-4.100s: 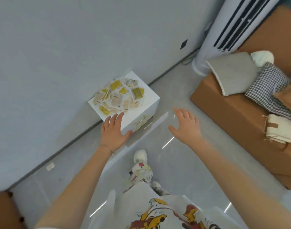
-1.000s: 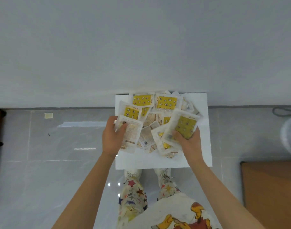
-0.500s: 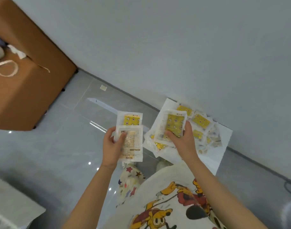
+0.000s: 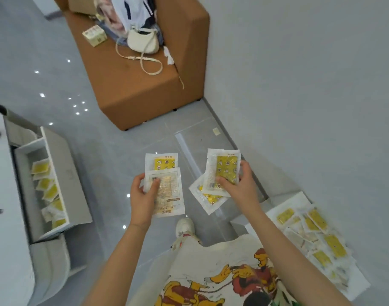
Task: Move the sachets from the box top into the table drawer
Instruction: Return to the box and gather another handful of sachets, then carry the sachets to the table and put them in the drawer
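moved: left hand (image 4: 142,199) and right hand (image 4: 240,186) now off the box top (image 4: 297,199), out over the floor (image 4: 114,151) toward the open drawer (image 4: 63,173) | left pinches two sachets (image 4: 167,191), right grips several, hands apart | more sachets on box top and in drawer | sofa (image 4: 145,89) beyond

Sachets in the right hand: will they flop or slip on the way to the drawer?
Likely light and fairly stiff: the sachets in the right hand jut out without drooping. Glossy wrappers look slippery and they sit fanned, so one might slide out.
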A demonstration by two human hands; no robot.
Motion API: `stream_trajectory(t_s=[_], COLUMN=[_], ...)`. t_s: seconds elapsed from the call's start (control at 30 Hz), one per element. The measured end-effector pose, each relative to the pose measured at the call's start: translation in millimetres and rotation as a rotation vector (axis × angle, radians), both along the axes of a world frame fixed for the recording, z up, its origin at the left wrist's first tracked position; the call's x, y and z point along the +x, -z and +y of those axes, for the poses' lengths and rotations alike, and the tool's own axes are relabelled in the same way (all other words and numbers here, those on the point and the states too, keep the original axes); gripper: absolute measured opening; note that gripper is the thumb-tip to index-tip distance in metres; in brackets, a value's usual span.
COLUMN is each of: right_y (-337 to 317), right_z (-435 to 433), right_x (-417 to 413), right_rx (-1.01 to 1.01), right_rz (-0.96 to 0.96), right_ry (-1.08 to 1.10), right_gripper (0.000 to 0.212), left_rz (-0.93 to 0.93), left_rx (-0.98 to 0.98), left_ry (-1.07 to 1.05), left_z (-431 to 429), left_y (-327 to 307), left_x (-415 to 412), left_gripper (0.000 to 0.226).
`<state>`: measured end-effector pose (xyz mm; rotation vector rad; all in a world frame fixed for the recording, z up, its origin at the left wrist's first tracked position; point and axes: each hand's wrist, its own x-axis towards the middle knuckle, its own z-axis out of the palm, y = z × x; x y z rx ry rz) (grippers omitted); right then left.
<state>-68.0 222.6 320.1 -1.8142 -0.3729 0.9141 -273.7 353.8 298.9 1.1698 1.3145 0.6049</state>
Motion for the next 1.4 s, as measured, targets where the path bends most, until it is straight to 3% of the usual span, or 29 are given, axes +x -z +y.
stream_trajectory(t_s=[0.37, 0.83, 0.97, 1.23, 1.4], right_y=[-7.3, -4.6, -6.5, 6.5, 27.1], right_z=[195.2, 405.3, 453.5, 538.4, 595.6], right_x=[-70.9, -113.3, -138.5, -230.4, -300.7], right_rx=[0.056, 0.068, 0.071, 0.052, 0.013], right_rz=[-0.035, -0.068, -0.062, -0.026, -0.008], right_ry=[-0.33, -0.85, -1.038, -1.291, -1.417], right_gripper=[0.051, 0.054, 0.05, 0.048, 0.046], left_rz=[-0.046, -0.008, 0.013, 0.019, -0.012], left_rx=[0.067, 0.056, 0.069, 0.065, 0.029], left_ry=[-0.32, -0.842, -1.039, -1.281, -1.444], left_z=[109.6, 203.5, 217.1, 240.4, 272.8], left_y=[-11.6, 7.2, 8.0, 28.1, 55.3], left_x=[-96.1, -133.0, -149.1, -210.2, -268.3], left_gripper=[0.02, 0.025, 0.01, 0.023, 0.01])
